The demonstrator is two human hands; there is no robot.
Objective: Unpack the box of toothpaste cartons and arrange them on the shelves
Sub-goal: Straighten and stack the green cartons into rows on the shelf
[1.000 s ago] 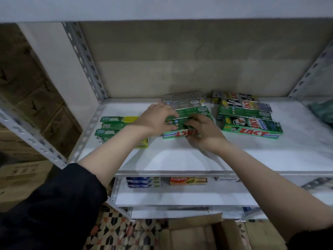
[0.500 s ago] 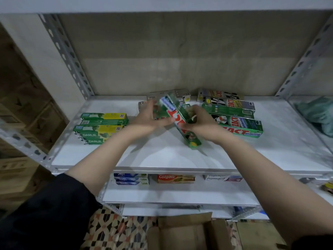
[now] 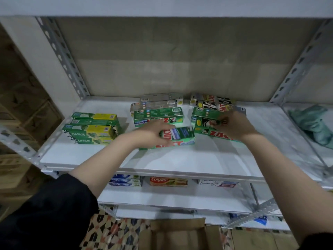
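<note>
Cartons, toothpaste, lying flat in three groups on upper shelf (image 3: 180, 159).

Darlie stack (image 3: 91, 129): green and yellow, sitting at left of shelf, well apart from both hands.

Middle stack (image 3: 158, 110): grey cartons at back, green ones in front, label reading upside down.

Front carton (image 3: 178, 137): green Zact, resting on another green Zact carton (image 3: 173, 143) at front of middle group. Left hand (image 3: 153, 134) gripping its left end, fingers curling round it, thumb side facing viewer.

Right stack (image 3: 212, 112): black-and-white Zact cartons at back, green Zact cartons in front. Right hand (image 3: 234, 125) resting on top of front green cartons, fingers curling down over one; whether pinching or only pressing, cannot tell.

Lower shelf (image 3: 162, 197): carrying blue cartons (image 3: 124, 181) at left, Colgate carton (image 3: 168, 181) in middle, Pepsodent carton (image 3: 218, 183) at right, all sitting at front edge beneath upper shelf.

Box (image 3: 178, 235): brown cardboard, flaps standing open, sitting on patterned floor (image 3: 111, 233) below shelves, contents not showing.

Cloth (image 3: 313, 123): teal, bunching up on neighbouring shelf bay at far right.

Uprights (image 3: 63, 56): grey perforated metal, framing bay at both sides.

Sleeve (image 3: 45, 213): black, covering left upper arm, forearms showing bare.

Stacked cardboard boxes (image 3: 19, 109) standing at far left beyond rack.
</note>
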